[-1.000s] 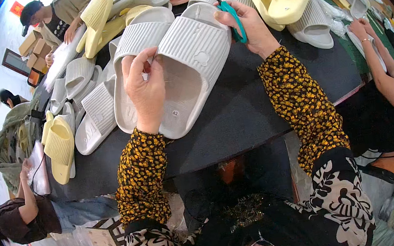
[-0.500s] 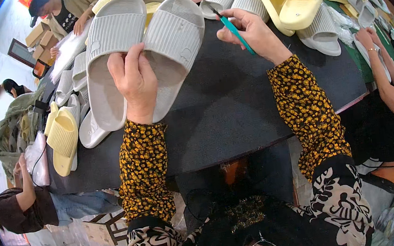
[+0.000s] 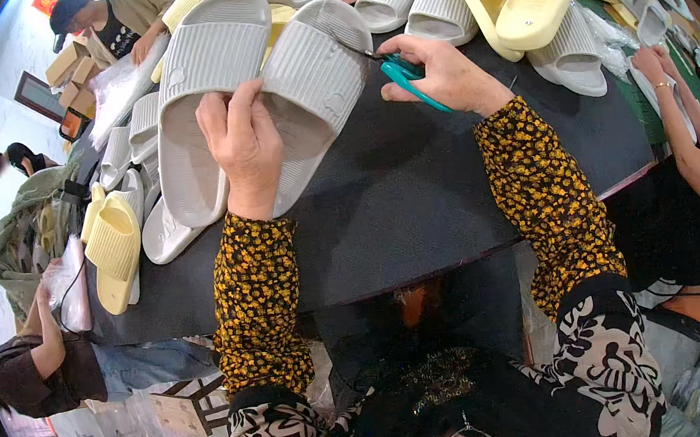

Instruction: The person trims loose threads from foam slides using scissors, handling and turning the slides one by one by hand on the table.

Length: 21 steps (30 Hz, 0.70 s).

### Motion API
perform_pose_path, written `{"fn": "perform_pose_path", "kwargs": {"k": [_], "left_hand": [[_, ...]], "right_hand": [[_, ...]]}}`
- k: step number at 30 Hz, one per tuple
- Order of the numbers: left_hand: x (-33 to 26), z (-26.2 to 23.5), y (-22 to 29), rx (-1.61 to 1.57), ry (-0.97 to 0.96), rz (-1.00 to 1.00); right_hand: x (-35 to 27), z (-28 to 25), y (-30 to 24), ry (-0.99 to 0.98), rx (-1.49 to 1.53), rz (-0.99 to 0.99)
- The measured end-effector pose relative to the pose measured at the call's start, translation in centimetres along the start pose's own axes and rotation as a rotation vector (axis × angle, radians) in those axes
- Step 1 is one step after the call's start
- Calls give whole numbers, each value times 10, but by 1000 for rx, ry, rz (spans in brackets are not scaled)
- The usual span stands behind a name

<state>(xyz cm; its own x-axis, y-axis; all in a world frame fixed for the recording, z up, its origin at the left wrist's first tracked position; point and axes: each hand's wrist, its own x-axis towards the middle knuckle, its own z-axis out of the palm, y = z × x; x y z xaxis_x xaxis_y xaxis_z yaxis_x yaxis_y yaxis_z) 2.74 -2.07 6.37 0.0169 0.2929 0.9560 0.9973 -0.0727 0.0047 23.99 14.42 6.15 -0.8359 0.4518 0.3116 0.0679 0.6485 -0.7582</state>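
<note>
My left hand (image 3: 243, 144) is closed on a pair of grey ribbed slide slippers, fingers pinching the inner edges of the straps. The left slipper (image 3: 208, 57) and the right slipper (image 3: 319, 74) are held side by side, tilted up above the table. My right hand (image 3: 455, 74) grips teal-handled snips (image 3: 412, 84). Their dark blades point left and reach the toe-side edge of the right slipper's strap. Whether the blades touch the slipper or close on anything is too small to tell.
On the dark table (image 3: 418, 201), yellow slippers (image 3: 530, 9) and grey slippers (image 3: 442, 10) lie at the back. More lie at the left, including a yellow one (image 3: 115, 252). Co-workers sit or stand around: one far left, one near left, one at right handling a grey slipper.
The snips have turned and come down and left to the right slipper's strap, their handles now visibly spread. The pair of slippers has shifted slightly right.
</note>
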Motion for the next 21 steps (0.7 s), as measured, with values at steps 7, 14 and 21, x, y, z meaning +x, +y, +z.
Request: {"fn": "perform_pose_path", "kwargs": {"k": [7,14,21], "left_hand": [[3,-2,6,10,-33,24],[2,-3,11,-7,-50,58],[3,-4,16,-76,-139,108]], "right_hand": [[0,-1,0,61,-12,-38],[0,-1,-2,131,-5,-38],[1,-5,-3,301,-34,-94]]}}
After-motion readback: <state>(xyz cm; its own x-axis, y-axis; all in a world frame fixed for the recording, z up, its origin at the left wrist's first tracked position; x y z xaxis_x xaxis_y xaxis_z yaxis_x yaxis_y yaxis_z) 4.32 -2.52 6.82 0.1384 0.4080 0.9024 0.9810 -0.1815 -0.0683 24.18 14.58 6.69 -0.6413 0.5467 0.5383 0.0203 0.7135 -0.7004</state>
